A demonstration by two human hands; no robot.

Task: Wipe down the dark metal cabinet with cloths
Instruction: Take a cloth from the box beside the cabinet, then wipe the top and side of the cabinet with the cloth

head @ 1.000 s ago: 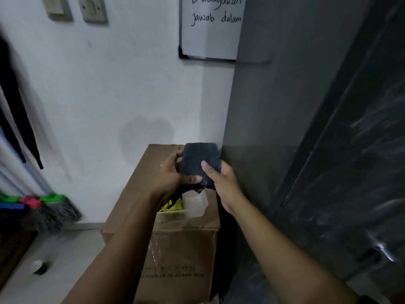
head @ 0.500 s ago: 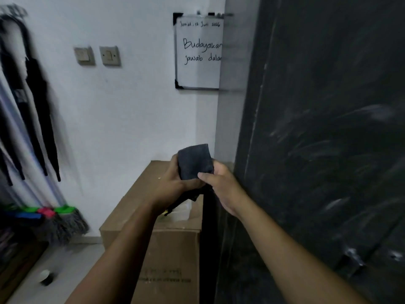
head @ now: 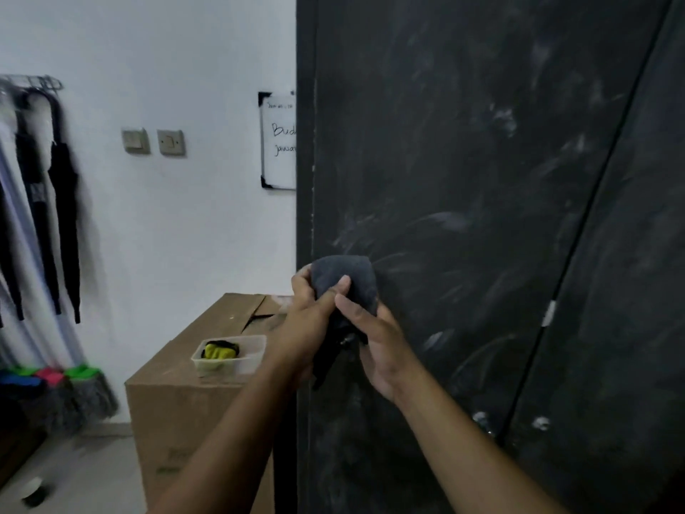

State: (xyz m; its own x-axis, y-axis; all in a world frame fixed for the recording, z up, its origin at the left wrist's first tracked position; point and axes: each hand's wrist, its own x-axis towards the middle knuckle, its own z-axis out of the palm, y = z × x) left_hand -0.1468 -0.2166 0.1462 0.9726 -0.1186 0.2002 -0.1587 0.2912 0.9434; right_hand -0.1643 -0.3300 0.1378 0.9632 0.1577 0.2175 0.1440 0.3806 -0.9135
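Lying in clear tub (head: 230, 367), yellow cloth (head: 218, 352)

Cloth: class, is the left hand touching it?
Touching. The head view shows the left hand gripping the cloth, its thumb pressed on the front.

- One dark metal cabinet (head: 463, 179).
- One dark cloth (head: 344, 276).
- Two hands: left hand (head: 307, 328), right hand (head: 381, 346).
- One cardboard box (head: 178, 402).
- One clear plastic tub (head: 241, 361), with one yellow item (head: 217, 352) inside.
- Two wall switches: left switch (head: 136, 141), right switch (head: 171, 142).
- One whiteboard (head: 280, 142).
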